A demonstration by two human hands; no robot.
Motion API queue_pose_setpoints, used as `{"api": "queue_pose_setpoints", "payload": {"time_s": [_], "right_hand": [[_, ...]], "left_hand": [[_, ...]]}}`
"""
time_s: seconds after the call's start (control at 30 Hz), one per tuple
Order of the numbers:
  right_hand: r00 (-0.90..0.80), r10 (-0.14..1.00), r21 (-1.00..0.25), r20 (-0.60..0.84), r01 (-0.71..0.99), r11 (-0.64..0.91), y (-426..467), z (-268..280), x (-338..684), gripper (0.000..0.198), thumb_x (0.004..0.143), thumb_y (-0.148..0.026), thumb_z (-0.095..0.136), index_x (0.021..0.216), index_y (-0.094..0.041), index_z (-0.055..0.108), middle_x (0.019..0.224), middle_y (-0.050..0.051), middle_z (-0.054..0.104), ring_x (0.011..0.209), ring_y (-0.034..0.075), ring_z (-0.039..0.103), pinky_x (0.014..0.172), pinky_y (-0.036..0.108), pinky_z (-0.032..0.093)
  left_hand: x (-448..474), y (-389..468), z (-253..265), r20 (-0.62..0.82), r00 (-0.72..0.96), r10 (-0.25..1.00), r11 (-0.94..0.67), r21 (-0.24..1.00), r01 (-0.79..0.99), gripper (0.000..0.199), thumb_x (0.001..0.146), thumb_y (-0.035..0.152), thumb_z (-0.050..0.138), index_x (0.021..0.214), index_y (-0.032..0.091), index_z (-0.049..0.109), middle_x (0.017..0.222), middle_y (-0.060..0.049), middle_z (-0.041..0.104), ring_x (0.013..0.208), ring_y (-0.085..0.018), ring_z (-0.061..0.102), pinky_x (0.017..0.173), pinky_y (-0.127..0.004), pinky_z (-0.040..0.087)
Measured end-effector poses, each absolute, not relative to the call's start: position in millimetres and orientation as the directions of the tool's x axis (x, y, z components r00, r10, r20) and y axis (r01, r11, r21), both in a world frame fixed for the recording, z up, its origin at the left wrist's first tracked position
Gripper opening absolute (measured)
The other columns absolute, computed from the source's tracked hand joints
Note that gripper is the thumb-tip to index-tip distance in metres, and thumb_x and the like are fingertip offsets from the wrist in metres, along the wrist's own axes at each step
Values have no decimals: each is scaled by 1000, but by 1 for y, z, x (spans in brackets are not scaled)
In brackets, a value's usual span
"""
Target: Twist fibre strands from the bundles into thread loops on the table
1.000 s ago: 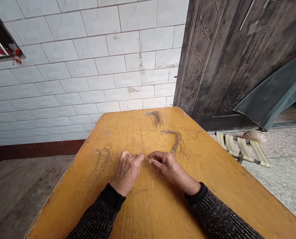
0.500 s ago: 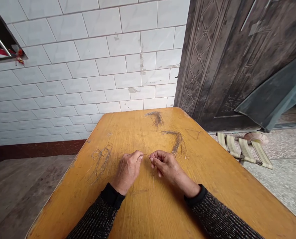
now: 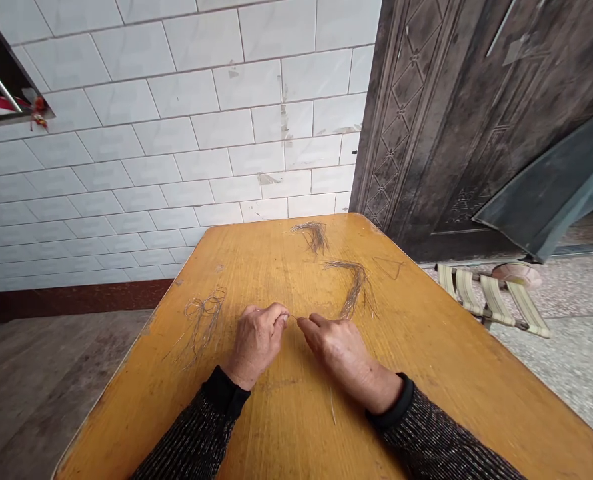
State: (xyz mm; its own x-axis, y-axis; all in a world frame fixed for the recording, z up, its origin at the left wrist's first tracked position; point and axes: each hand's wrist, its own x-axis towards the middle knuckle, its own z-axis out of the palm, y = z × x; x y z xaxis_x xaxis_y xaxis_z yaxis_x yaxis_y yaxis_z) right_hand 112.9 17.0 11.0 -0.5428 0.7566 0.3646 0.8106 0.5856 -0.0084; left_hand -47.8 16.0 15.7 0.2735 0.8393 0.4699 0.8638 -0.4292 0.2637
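1. Above the middle of the desk (image 3: 286, 427), between the left hand (image 3: 256, 343) and the right hand (image 3: 345, 357), we find the thin wire (image 3: 293, 317). Its short visible stretch has its long axis running from side to side, dipping slightly toward the right.
2. Below the right hand we note a fine strand (image 3: 332, 407), pointing down toward the near side and leaning slightly right; we cannot tell whether it belongs to the same wire.
3. On the left, we see the back of the hand turned up, the fingers curled under, and the grip pinched on the wire between thumb and forefinger. The forearm slants in from the lower left.
4. On the right, we observe a flatter pose: back upward, fingers reaching leftward, the grip closed on the wire at the fingertips, with the thumb hidden from us. The forearm enters from the lower right.
5. Around them we distinguish a looped bundle (image 3: 204, 320) left of the left hand, a bent bundle (image 3: 355, 288) just beyond the right hand, and a far bundle (image 3: 315, 238) toward the desk's far edge.
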Motion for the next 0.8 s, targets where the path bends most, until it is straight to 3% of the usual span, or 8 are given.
{"api": "queue_pose_setpoints", "payload": {"time_s": [0.1,0.23,0.43,0.8], "right_hand": [[-617,712,128,335,779,614,11,12,108,18,80,-10,42,89,-15,57,73,6,62,51,15,57,40,26,23],[-644,701,185,307,763,620,3,8,98,16,79,-7,42,85,-12,55,71,9,61,52,17,59,38,26,28],[-647,697,157,307,757,634,-2,-4,86,18,79,-3,36,80,-10,53,67,11,60,49,19,58,37,28,33],[-589,772,76,237,804,590,3,4,90,18,83,-8,38,88,-13,54,74,8,63,55,18,62,40,26,36]], "left_hand": [[-47,17,14,475,297,829,-438,219,872,16,83,16,39,78,19,54,67,0,63,62,-16,54,67,-29,36],[-45,16,11,482,302,822,-436,193,879,17,83,15,39,78,19,55,65,0,63,63,-16,54,66,-29,36],[-40,14,8,463,340,818,-453,155,878,21,82,14,37,73,19,55,67,-1,63,62,-16,54,69,-30,36],[-47,18,9,481,299,824,-448,232,863,20,83,16,38,73,19,55,66,0,63,64,-16,54,71,-30,36]]}}
